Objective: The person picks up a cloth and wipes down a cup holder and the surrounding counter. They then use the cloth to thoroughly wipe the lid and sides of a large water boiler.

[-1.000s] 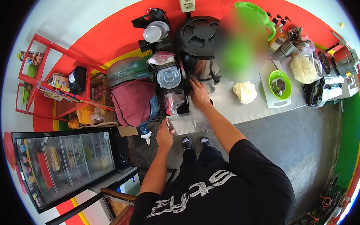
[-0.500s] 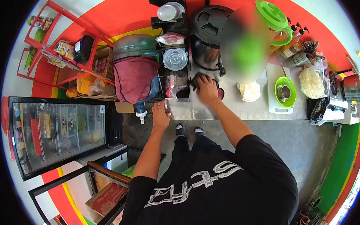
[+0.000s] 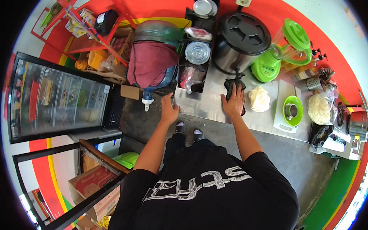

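My right hand (image 3: 234, 102) presses down on a dark cloth (image 3: 233, 85) that lies on the steel counter (image 3: 204, 105), just in front of the tap of a steel urn with a black lid (image 3: 242, 36). My left hand (image 3: 168, 109) is at the counter's left front corner, its fingers curled over the edge. A white crumpled lump (image 3: 259, 98) lies on the counter right of the cloth. Both arms reach forward from my black shirt.
A green blender (image 3: 270, 65) stands beside the urn. Farther right are a white cutting board (image 3: 282, 118) with a green bowl (image 3: 292, 108) and a bag of noodles (image 3: 318, 108). On the left are a black rack (image 3: 196, 50), a cloth-covered water jug (image 3: 151, 61) and a glass-door fridge (image 3: 59, 98).
My right hand slid with the dark cloth from beside the rack toward the right along the counter. My left hand came up to the counter's corner. The view shifted left and down.
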The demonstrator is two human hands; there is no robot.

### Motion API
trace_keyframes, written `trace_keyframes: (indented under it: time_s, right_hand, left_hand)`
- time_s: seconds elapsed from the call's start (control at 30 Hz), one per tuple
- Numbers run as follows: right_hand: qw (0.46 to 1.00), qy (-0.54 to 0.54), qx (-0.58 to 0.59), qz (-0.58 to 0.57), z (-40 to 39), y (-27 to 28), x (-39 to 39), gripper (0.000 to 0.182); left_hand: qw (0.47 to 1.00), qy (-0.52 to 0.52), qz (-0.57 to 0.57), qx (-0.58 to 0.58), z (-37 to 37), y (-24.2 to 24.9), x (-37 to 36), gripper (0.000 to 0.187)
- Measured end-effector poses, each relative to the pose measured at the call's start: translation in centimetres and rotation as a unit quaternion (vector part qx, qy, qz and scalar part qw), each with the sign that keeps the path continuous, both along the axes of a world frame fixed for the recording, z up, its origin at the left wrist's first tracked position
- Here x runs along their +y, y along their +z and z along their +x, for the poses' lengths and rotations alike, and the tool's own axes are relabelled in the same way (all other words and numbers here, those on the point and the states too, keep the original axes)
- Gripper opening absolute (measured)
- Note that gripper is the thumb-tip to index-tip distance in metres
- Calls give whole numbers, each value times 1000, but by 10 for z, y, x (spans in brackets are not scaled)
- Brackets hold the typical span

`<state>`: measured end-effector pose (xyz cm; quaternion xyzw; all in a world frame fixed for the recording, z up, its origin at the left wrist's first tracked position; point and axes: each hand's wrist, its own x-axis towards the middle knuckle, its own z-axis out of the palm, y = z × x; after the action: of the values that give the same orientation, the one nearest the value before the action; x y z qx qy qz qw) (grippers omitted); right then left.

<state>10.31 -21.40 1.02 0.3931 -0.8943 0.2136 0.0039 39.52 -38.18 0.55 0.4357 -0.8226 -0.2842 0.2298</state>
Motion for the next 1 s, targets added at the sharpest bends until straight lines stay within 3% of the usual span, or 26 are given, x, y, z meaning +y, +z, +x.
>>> trace_keyframes:
  time_s: [0.03, 0.07, 0.13, 0.2, 0.27, 0.33, 0.43, 0.47, 0.53, 0.57, 0.6, 0.67, 0.7, 0.73, 0.8, 0.83, 0.87, 0.97, 1.0]
  right_hand:
    - [999, 28, -22, -7, 13, 4, -8, 85]
    - [997, 53, -45, -13, 28, 7, -15, 84]
    - [990, 135, -38, 6, 62, 7, -24, 77]
    - [983, 183, -31, 4, 95, 5, -36, 72]
    - [971, 230, -65, 17, 123, 11, -50, 68]
    - [958, 272, -89, 32, 145, 9, -64, 64]
    - [919, 376, -115, -1, 177, 4, -80, 59]
    - [916, 383, -120, 6, 186, 2, -86, 59]
    - [816, 496, -293, -52, 201, -6, -101, 57]
    - [815, 461, -321, -144, 202, -3, -105, 51]
    - [816, 463, -318, -140, 199, 12, -111, 51]
    - [788, 347, -507, -20, 192, 55, -116, 44]
    - [768, 342, -542, -19, 188, 74, -117, 41]
    - [770, 344, -537, -16, 183, 89, -117, 41]
    - [763, 387, -516, 43, 175, 120, -117, 39]
    - [769, 415, -483, 61, 168, 140, -117, 41]
    - [771, 417, -477, 60, 163, 144, -115, 41]
    - [780, 504, -369, -43, 150, 153, -109, 47]
    - [792, 503, -344, -32, 145, 155, -107, 49]
  left_hand:
    - [985, 1, 170, 29, 10, -5, 1, 73]
    - [985, 5, 171, 20, 17, -11, 4, 73]
    - [947, -13, 291, 135, 29, -26, 15, 71]
    - [929, 12, 322, 182, 31, -19, 27, 70]
    - [926, 31, 370, 62, 38, 4, 36, 71]
    - [931, 37, 356, 72, 46, 8, 45, 69]
    - [803, 181, 522, 223, 56, 2, 53, 65]
    - [798, 191, 526, 224, 65, -2, 51, 65]
    - [722, 233, 559, 334, 83, 5, 47, 68]
    - [734, 227, 538, 348, 86, 18, 50, 71]
    - [731, 226, 539, 352, 82, 43, 48, 71]
    - [769, 182, 495, 361, 80, 77, 48, 74]
    - [768, 168, 476, 394, 80, 78, 46, 80]
    - [766, 166, 476, 400, 79, 80, 43, 80]
    - [863, 84, 375, 329, 77, 89, 36, 83]
    - [875, 87, 375, 293, 76, 101, 29, 68]
    - [875, 85, 372, 298, 77, 108, 26, 68]
    - [878, 72, 360, 307, 81, 120, 20, 36]
    - [879, 71, 356, 309, 84, 120, 16, 36]
